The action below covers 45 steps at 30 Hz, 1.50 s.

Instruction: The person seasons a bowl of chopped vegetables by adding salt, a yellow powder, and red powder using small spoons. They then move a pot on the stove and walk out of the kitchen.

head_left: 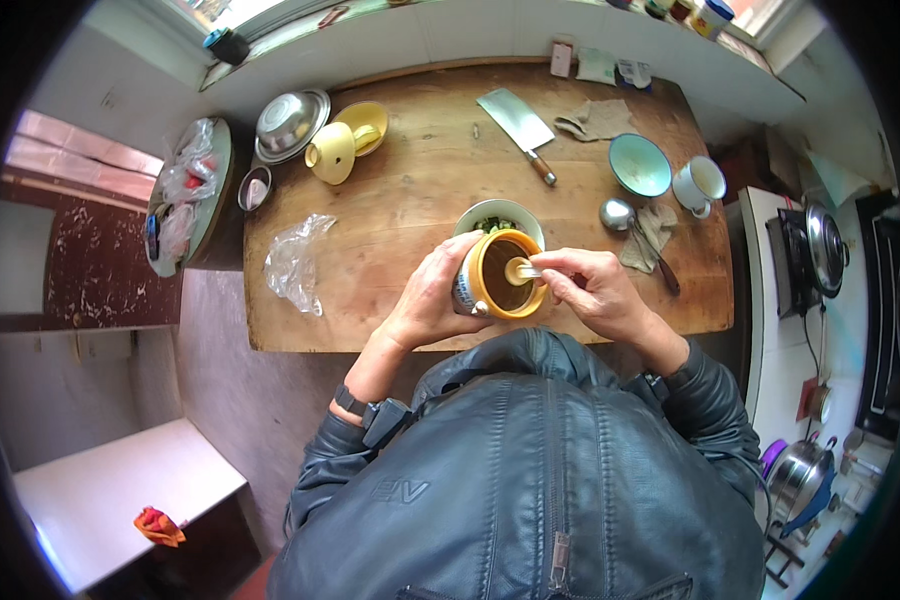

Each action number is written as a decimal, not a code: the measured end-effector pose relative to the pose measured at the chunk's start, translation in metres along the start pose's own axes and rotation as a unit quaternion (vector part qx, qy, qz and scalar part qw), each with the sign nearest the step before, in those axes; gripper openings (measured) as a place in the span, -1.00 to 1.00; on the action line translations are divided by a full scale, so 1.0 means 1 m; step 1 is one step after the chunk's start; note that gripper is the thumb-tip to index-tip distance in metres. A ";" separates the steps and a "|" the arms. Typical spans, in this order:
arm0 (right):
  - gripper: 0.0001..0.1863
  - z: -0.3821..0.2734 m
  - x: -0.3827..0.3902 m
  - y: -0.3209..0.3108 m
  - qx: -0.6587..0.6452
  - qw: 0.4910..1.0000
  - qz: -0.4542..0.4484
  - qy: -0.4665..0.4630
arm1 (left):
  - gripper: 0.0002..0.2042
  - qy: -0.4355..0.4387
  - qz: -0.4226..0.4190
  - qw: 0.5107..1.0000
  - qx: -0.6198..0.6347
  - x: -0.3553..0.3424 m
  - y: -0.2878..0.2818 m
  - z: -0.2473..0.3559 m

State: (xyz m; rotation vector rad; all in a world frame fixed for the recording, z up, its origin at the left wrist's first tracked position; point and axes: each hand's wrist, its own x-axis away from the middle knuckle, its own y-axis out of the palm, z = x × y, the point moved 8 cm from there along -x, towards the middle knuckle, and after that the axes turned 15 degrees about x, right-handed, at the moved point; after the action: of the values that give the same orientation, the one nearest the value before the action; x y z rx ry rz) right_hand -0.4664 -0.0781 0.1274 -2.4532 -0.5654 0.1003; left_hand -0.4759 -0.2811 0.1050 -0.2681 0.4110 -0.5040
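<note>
My left hand (432,290) is wrapped round a jar (492,252) with a yellow-orange rim, tilted so that its brown inside faces me. Between the thumb and fingers of my right hand (595,288) is the handle of a small pale spoon (519,270); its bowl is at the jar's mouth. Just beyond the jar stands a white bowl (526,216) with chopped green food in it, partly hidden by the jar and my left hand. I cannot tell whether the jar touches the bowl.
On the wooden table (400,240) lie a cleaver (515,120), a crumpled plastic bag (298,265), a ladle (618,214) on a cloth (648,235), a turquoise bowl (640,165) and a white mug (699,184). Yellow bowls (332,153) and a metal basin (292,125) stand far left.
</note>
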 end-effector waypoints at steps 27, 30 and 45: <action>-0.94 -0.049 0.002 -0.015 0.322 0.917 0.107 -0.211 | 0.06 0.045 0.003 0.995 -0.084 -0.001 0.012 0.000; -0.91 -0.046 -0.004 0.000 0.352 0.903 0.078 -0.232 | 0.04 0.048 0.001 0.996 -0.079 -0.003 0.014 0.002; -0.88 -0.043 -0.028 0.059 0.428 0.839 -0.099 -0.322 | 0.00 0.034 -0.018 0.998 -0.056 -0.003 0.021 0.001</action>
State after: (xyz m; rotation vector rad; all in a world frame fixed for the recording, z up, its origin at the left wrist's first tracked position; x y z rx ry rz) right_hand -0.4609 -0.1561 0.1264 -1.4276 -0.8213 0.9112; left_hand -0.4689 -0.2614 0.0996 -0.3684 0.5024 -0.5278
